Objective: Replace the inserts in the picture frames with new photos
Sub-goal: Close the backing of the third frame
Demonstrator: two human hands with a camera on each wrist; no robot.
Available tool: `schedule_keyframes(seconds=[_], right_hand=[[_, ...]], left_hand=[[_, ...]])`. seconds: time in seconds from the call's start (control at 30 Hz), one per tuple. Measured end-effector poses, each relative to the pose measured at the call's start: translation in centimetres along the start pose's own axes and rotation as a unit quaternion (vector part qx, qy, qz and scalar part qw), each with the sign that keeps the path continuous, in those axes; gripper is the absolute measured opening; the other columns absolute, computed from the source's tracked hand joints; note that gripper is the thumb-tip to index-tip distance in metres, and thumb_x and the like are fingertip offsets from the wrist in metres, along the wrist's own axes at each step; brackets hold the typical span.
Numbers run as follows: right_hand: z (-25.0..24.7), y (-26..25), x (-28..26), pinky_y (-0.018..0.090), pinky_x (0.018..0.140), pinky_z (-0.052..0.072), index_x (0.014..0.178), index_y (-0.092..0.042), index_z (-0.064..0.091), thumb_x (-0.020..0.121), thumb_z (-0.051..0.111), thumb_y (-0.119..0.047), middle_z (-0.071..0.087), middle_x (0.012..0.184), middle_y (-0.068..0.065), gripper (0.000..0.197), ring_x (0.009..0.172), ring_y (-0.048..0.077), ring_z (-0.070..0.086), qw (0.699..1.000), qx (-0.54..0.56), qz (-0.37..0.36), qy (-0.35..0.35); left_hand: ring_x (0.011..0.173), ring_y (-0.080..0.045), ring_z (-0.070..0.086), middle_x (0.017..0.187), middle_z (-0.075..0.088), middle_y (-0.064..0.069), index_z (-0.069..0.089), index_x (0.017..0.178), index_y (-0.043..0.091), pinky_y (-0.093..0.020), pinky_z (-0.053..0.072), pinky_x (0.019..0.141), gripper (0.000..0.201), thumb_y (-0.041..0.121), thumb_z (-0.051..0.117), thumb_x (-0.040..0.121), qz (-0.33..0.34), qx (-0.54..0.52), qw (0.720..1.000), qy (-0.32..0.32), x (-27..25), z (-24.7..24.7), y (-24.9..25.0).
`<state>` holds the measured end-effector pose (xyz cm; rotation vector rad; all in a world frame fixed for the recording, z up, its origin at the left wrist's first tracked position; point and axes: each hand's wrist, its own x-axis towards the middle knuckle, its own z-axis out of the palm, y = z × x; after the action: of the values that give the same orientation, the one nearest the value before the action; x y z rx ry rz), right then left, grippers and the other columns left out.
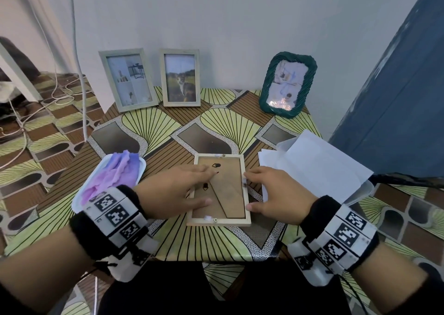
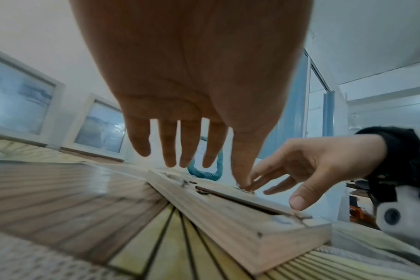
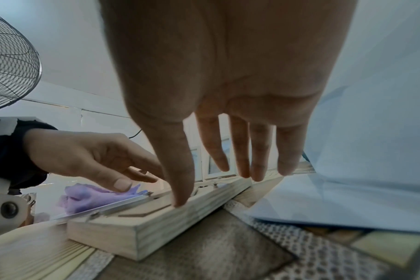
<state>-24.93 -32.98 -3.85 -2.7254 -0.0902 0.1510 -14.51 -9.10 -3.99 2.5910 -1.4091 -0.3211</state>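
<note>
Looking down from the head view, I see the wooden frame [image 1: 219, 189] lying face down on the patterned table [image 1: 153, 127], its brown backing board up. My left hand [image 1: 173, 189] lies flat over the frame's left edge, fingers straight and reaching onto the backing, thumb stretched along the lower left. My right hand [image 1: 274, 194] sits at the right rail, fingers loosely spread, thumb tip touching the lower right edge; it grips nothing. Beyond my fingertips three upright frames [image 1: 181, 77] lean at the wall. Just past my right fingers lies a stack of white sheets [image 1: 319, 161]; left of my left wrist sits a white tray [image 1: 79, 194] with a purple cloth [image 1: 115, 173].

From the left wrist, my left hand [image 2: 192, 94] hangs open, fingers [image 2: 137, 140] narrowly parted above the frame [image 2: 240, 223]; whether the tips touch the backing I cannot tell.

From the right wrist, my right hand [image 3: 228, 85] is open, thumb tip on the frame [image 3: 156, 223] rail, the other fingers [image 3: 259, 151] hanging slightly apart.
</note>
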Motion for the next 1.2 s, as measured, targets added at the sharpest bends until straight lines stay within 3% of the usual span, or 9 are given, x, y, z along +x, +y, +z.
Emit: schedule_keyframes(seconds=[0.1,0.23,0.37,0.5,0.63,0.83,0.97,1.07,1.2], right_hand=[[0.4,-0.1,-0.7,0.035,0.093,0.045,0.128,-0.026,0.060,0.088,0.064,-0.045,0.056,0.119,-0.004,0.045,0.111,0.017,0.053,1.000,-0.006,0.023,0.013],[0.8,-0.7,-0.8,0.034,0.083,0.047,0.120,-0.025,0.065,0.092,0.056,-0.050,0.053,0.103,-0.003,0.039,0.096,0.015,0.052,0.999,-0.017,0.045,0.016],[0.9,-1.1,-0.4,0.032,0.084,0.047,0.122,-0.020,0.065,0.091,0.058,-0.050,0.054,0.108,-0.002,0.043,0.098,0.016,0.052,0.998,-0.040,0.050,-0.008],[0.9,-1.1,-0.3,0.035,0.087,0.048,0.120,-0.016,0.065,0.091,0.059,-0.050,0.054,0.112,0.000,0.045,0.101,0.018,0.053,0.997,-0.052,0.053,-0.016],[1.0,-1.1,-0.3,0.034,0.087,0.048,0.124,-0.016,0.063,0.091,0.059,-0.048,0.055,0.114,0.000,0.046,0.102,0.017,0.053,0.998,-0.049,0.044,-0.015],[1.3,-1.0,-0.2,0.029,0.088,0.044,0.125,-0.017,0.061,0.091,0.060,-0.045,0.053,0.122,-0.002,0.044,0.109,0.018,0.053,0.998,-0.048,0.031,-0.005],[1.6,-1.0,-0.1,0.033,0.096,0.044,0.131,-0.017,0.057,0.091,0.058,-0.045,0.048,0.128,-0.002,0.049,0.115,0.020,0.049,0.998,-0.052,0.038,-0.006],[1.7,-1.1,-0.1,0.037,0.097,0.044,0.131,-0.016,0.055,0.092,0.056,-0.045,0.048,0.127,-0.001,0.049,0.116,0.022,0.048,0.997,-0.060,0.043,-0.009],[1.7,-1.2,-0.1,0.038,0.098,0.044,0.130,-0.016,0.055,0.093,0.055,-0.044,0.048,0.126,0.000,0.047,0.115,0.023,0.048,0.997,-0.066,0.047,-0.013]], left_hand=[[0.126,-0.015,0.050,0.136,0.058,0.006,0.053,0.138,0.023,-0.023,0.034,0.103,0.054,0.046,0.062,0.090,-0.020,0.001,0.997,0.077,-1.8,-0.3,-0.6],[0.127,-0.011,0.047,0.137,0.054,0.012,0.050,0.141,0.026,-0.027,0.037,0.107,0.057,0.052,0.057,0.091,-0.056,0.004,0.997,0.043,-3.1,0.5,-0.6],[0.129,-0.010,0.042,0.143,0.047,0.014,0.046,0.143,0.028,-0.028,0.036,0.108,0.060,0.058,0.052,0.091,-0.073,0.033,0.996,0.040,-3.5,1.0,-0.5],[0.110,-0.008,0.052,0.120,0.059,0.015,0.060,0.122,0.030,-0.026,0.043,0.094,0.045,0.060,0.048,0.091,-0.079,0.056,0.993,0.065,-3.4,0.9,-0.3],[0.101,-0.008,0.051,0.108,0.055,0.013,0.065,0.117,0.029,-0.025,0.044,0.088,0.041,0.057,0.052,0.089,-0.093,0.035,0.992,0.076,-3.5,1.1,0.0],[0.106,-0.008,0.051,0.118,0.048,0.011,0.057,0.132,0.027,-0.024,0.042,0.093,0.047,0.051,0.056,0.092,-0.100,0.020,0.993,0.054,-3.1,1.3,0.1],[0.112,-0.012,0.051,0.125,0.052,0.009,0.061,0.127,0.022,-0.026,0.042,0.097,0.047,0.051,0.059,0.089,-0.111,0.033,0.991,0.064,-3.0,1.4,0.2],[0.107,-0.015,0.056,0.117,0.059,0.008,0.067,0.118,0.023,-0.033,0.048,0.090,0.047,0.057,0.061,0.085,-0.130,0.055,0.986,0.084,-3.4,1.0,0.5],[0.099,-0.012,0.058,0.114,0.059,0.010,0.069,0.114,0.027,-0.030,0.049,0.082,0.043,0.058,0.058,0.086,-0.137,0.072,0.984,0.086,-3.7,1.0,0.8]])
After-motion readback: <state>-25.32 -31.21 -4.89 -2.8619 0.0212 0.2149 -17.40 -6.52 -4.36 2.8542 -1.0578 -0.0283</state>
